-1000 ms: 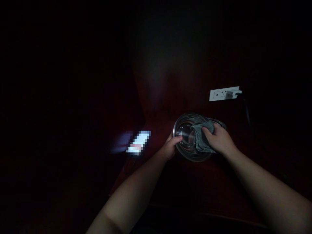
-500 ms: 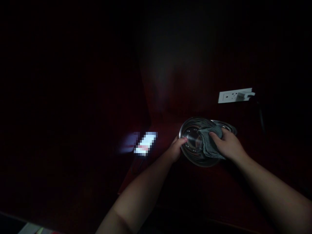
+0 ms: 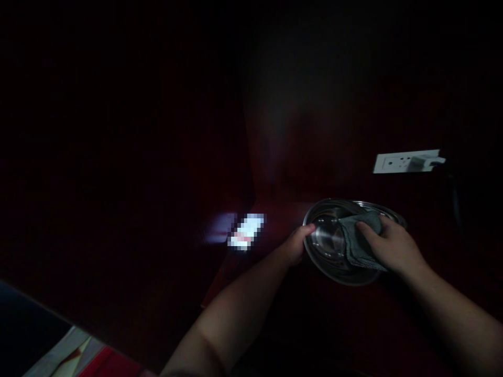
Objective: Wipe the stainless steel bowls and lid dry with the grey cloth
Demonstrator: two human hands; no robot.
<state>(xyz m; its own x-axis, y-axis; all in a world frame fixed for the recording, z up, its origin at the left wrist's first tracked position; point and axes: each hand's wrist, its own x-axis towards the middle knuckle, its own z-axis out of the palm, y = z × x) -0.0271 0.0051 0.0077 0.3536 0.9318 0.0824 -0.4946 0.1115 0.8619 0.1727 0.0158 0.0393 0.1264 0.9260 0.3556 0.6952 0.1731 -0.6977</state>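
Note:
A shiny steel bowl (image 3: 328, 242) rests on a dark red wooden table (image 3: 322, 314) in a very dim room. My left hand (image 3: 297, 243) grips the bowl's left rim, thumb over the edge. My right hand (image 3: 391, 246) presses a grey cloth (image 3: 356, 240) into the bowl's right side, fingers closed on the cloth. A second metal rim (image 3: 389, 212) shows just behind the bowl.
A glowing phone screen (image 3: 246, 231) lies at the table's left edge. A white wall socket (image 3: 406, 161) with a plug and dark cable sits on the wall at right. Something red and white (image 3: 74, 356) shows at the bottom left corner.
The view has swung left, so bowl, hands and socket sit further right in the frame. Both hands keep their hold on the bowl and the cloth.

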